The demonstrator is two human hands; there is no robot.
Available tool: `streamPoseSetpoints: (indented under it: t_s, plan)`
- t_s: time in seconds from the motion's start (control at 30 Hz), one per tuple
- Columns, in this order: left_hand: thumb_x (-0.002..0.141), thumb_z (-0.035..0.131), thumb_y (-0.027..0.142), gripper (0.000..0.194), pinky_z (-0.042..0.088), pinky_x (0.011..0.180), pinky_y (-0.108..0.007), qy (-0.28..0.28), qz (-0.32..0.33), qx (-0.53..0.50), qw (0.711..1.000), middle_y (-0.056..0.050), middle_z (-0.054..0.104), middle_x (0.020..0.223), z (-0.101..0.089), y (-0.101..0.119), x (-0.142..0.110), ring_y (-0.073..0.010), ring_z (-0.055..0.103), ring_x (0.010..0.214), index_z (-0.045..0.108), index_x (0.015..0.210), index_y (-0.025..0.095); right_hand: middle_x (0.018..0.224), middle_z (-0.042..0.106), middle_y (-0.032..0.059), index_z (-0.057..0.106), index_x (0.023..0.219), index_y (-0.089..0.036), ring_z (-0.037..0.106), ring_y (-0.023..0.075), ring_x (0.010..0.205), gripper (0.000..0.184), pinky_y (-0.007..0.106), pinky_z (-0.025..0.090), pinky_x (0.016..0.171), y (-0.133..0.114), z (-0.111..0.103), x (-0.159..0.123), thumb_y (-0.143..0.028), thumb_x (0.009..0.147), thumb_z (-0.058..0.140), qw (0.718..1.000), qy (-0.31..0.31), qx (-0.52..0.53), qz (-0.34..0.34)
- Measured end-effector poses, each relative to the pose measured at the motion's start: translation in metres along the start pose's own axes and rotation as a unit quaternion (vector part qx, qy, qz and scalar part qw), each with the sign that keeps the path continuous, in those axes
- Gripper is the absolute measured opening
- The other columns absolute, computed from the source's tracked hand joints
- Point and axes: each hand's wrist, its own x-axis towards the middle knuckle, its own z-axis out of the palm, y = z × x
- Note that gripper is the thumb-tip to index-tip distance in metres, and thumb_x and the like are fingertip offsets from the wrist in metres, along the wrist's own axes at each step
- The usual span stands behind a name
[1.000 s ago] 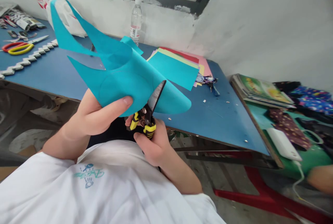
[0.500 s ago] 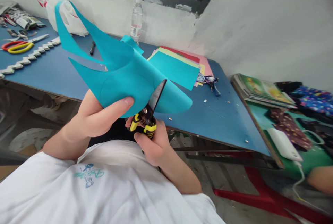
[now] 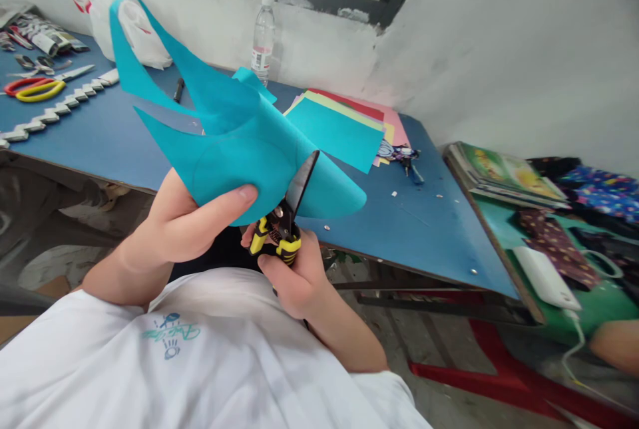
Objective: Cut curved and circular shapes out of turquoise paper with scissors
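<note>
My left hand (image 3: 204, 223) is closed on a large blue sheet of paper (image 3: 239, 163), its thumb lying on top and its other fingers hidden beneath. Faint curved lines are drawn on the sheet, and long cut strips stick up from its far left side. In my right hand (image 3: 294, 283) is a pair of spring-loaded scissors (image 3: 279, 233) with black and yellow handles. One dark blade shows above the paper, against the drawn curve; the other blade is hidden below the sheet. The paper's right part curls over toward the table.
On the blue table (image 3: 399, 236) stand a water bottle (image 3: 263, 36) and a stack of coloured paper (image 3: 339, 130). Red-and-yellow scissors (image 3: 37, 90), a folded paper chain (image 3: 60, 110) and a marker (image 3: 178, 90) lie to the left. A white power bank (image 3: 546, 277) is at right.
The cut strips at the upper left have shifted slightly right, and the paper's right tip has drawn in a little. Both hands and the scissors stay almost where they were.
</note>
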Motion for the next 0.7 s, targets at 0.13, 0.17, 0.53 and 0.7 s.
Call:
streamPoseSetpoints:
  t_s: [0.13,0.17,0.53,0.7]
  plan:
    - [0.122,0.094,0.03,0.006,0.077,0.072,-0.032,-0.058,0.022,0.0,0.998,0.003,0.09,0.099,0.0042,0.0038,0.007,-0.0177,0.084,0.08,0.095,0.117,0.027,0.106,0.094,0.0045,0.084,0.1,-0.032,0.093,0.0416,0.11,0.022,0.058,0.074,0.103,0.0002,-0.0002,-0.0006,-0.031,0.08,0.076,1.0,-0.002,0.008,-0.005]
    - [0.122,0.094,0.03,0.005,0.076,0.072,-0.031,-0.058,0.022,-0.002,0.998,0.003,0.091,0.1,0.0041,0.004,0.0069,-0.0173,0.085,0.08,0.095,0.118,0.027,0.106,0.094,0.0048,0.084,0.1,-0.032,0.093,0.0418,0.11,0.022,0.058,0.074,0.103,0.0,0.0001,-0.0007,-0.031,0.08,0.076,1.0,-0.001,0.013,-0.005]
    - [0.119,0.096,0.021,0.011,0.078,0.098,-0.031,-0.043,0.057,0.009,0.997,0.004,0.096,0.114,0.0027,0.0014,0.0035,-0.018,0.088,0.1,0.099,0.127,0.028,0.102,0.092,0.0033,0.084,0.097,-0.033,0.093,0.0432,0.109,0.022,0.061,0.073,0.104,0.0012,0.0011,-0.0009,-0.03,0.077,0.075,1.0,-0.004,0.02,-0.007]
    - [0.118,0.098,0.025,0.007,0.08,0.094,-0.034,-0.021,0.047,0.024,0.998,0.004,0.095,0.112,0.0059,0.0049,0.0033,-0.0193,0.089,0.097,0.1,0.124,0.029,0.103,0.092,0.0035,0.085,0.097,-0.033,0.093,0.0434,0.111,0.022,0.06,0.072,0.104,0.0012,0.0008,-0.001,-0.028,0.078,0.075,1.0,-0.002,0.023,-0.004]
